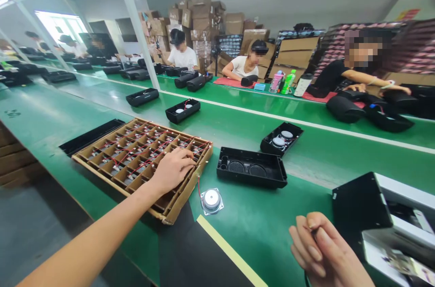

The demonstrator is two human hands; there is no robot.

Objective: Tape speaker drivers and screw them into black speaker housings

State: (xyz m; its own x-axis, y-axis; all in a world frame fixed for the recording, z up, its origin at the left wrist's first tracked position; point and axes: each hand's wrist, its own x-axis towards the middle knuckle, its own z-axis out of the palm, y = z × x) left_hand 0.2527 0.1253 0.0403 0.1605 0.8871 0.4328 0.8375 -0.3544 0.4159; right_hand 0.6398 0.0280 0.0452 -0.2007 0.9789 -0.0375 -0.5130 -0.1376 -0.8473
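My left hand (pixel 175 167) reaches over the right side of a cardboard tray (pixel 175 208) divided into compartments, its fingers bent down and closed at one cell. What they grip is hidden. Small speakers with red wires (pixel 131 158) fill many of the cells. Just outside the tray, a loose square-framed speaker (pixel 212 201) lies magnet side up, its red wire running toward the tray. My right hand (pixel 324 248) is raised at the lower right, thumb and fingers pinched together. Something small and dark shows between them, too hidden to name; a thin black cord hangs below.
An empty black housing (pixel 251 168) lies beyond the loose speaker; behind it a housing with two speakers (pixel 282 138). A black-and-silver machine (pixel 362 210) stands at right. A dark sheet with a yellow edge (pixel 204 255) lies in front. Co-workers (pixel 246 65) sit across the green bench.
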